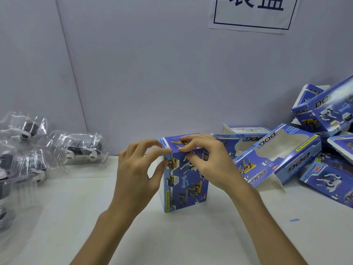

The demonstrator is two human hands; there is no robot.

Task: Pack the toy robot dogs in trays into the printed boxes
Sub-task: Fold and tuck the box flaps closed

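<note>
- A box stands upright on the table, mid-frame, between both hands.
- The left hand has its fingers curled and pinches the box's top left corner.
- The right hand is curled over the flap, fingertips on top and thumb on the front face, pinching its front edge.
- The flap lies nearly flat, so this box looks close to being closed. Whether a dog is inside cannot be seen.
- Several dogs in clear trays lie on the left, well apart from the box, not yet packed.
- To the right, an open box shows an empty window, and a pile of more boxes lies behind it. Whether any of those are filled is unclear.
- As I judge it, most of the job remains.
</note>
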